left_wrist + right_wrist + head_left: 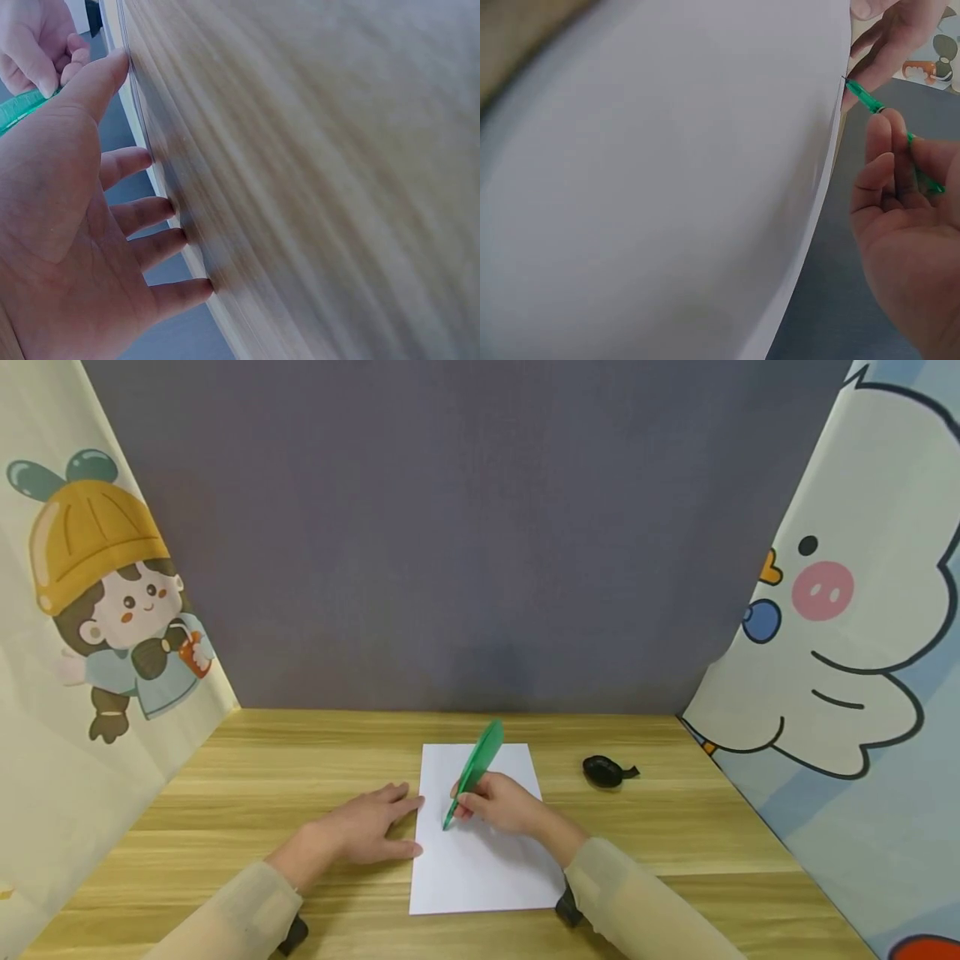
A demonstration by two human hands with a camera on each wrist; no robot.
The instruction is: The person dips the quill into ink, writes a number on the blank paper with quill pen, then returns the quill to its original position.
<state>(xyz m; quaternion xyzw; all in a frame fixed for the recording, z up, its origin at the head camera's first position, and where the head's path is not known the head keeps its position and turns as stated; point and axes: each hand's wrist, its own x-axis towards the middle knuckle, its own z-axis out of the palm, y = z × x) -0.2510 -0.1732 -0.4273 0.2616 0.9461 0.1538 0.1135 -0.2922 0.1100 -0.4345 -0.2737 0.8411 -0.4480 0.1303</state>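
A green feather-shaped pen (483, 753) is pinched between the thumb and fingers of my right hand (501, 803). It leans up and to the right, its tip at the left-middle of a white sheet of paper (487, 881). In the right wrist view the tip of the pen (865, 96) meets or nearly meets the sheet; I cannot tell which. My left hand (367, 828) lies spread on the table, thumb and forefinger at the paper's left edge. The left wrist view shows that left hand (82, 202) with fingers extended, gripping nothing. No marks on the paper can be made out.
Right of the paper, on the wood-grain table (697, 835), lies a small rounded black object (602, 771) with a short tail. A dark grey panel (465, 543) stands behind the table. Cartoon-printed cloths (45, 777) flank both sides.
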